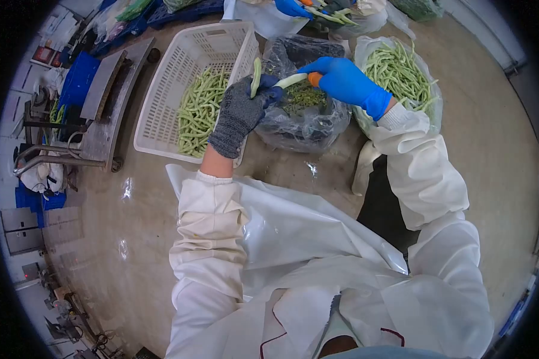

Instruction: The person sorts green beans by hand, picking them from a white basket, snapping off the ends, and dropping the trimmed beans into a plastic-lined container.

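Observation:
My left hand [241,110], in a grey knitted glove, is closed around pale green beans [256,78]; one bean stands up and another points right. In a blue glove, my right hand [344,84] holds a small orange-handled tool [314,78] at the right-pointing bean's end. Both hands are above a bin lined with clear plastic [299,134], with green trimmings [304,99] inside. To the left stands a white perforated crate [156,119] with many green beans [202,110]. On the right is a clear bag [437,107] full of long beans [400,75].
A metal cart [115,107] stands at the left beside a blue bin [81,78]. At the top edge, a person's blue-gloved hand [292,8] is near more beans. A white apron [281,221] covers my lap, and a white boot [364,167] shows beyond it.

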`<action>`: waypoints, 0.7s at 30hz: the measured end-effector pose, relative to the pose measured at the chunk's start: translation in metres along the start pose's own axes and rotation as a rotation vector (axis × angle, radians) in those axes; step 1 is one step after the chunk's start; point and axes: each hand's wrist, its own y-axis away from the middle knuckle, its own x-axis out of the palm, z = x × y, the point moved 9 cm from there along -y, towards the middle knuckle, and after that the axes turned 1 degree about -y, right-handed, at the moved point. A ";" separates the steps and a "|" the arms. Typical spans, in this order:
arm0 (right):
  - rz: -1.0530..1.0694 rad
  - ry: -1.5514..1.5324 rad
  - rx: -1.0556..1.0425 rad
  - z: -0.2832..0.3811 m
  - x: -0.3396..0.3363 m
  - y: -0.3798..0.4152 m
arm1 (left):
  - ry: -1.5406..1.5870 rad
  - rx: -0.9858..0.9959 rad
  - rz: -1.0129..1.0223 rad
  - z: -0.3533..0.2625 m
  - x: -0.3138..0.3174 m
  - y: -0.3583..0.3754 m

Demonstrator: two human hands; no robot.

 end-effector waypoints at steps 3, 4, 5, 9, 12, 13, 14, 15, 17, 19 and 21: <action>0.021 0.010 -0.066 0.001 0.002 -0.001 | -0.227 0.142 -0.044 -0.011 -0.007 0.001; 0.024 0.007 -0.068 0.004 0.003 -0.001 | -0.317 0.169 -0.061 -0.009 -0.010 0.000; 0.028 0.003 -0.072 0.006 0.003 0.000 | -0.409 0.196 -0.078 -0.008 -0.011 0.000; 0.070 -0.006 -0.147 0.024 0.004 0.004 | -0.573 0.336 -0.145 -0.029 -0.016 0.003; 0.104 0.100 -0.183 0.033 0.010 0.006 | -0.717 0.377 -0.152 -0.032 -0.014 0.004; 0.086 0.091 -0.207 0.034 0.010 0.006 | -0.747 0.378 -0.162 -0.030 -0.014 0.004; 0.068 0.082 -0.232 0.034 0.010 0.006 | -0.777 0.378 -0.172 -0.029 -0.014 0.004; 0.051 0.073 -0.256 0.038 0.009 0.006 | -0.805 0.392 -0.183 -0.033 -0.015 0.005; 0.058 0.048 -0.241 0.041 0.008 0.008 | -0.864 0.420 -0.206 -0.040 -0.016 0.007; 0.026 0.070 -0.258 0.047 0.007 0.009 | -0.850 0.405 -0.213 -0.040 -0.016 0.008; -0.046 0.140 -0.307 0.053 0.005 0.010 | -0.836 0.386 -0.217 -0.039 -0.016 0.007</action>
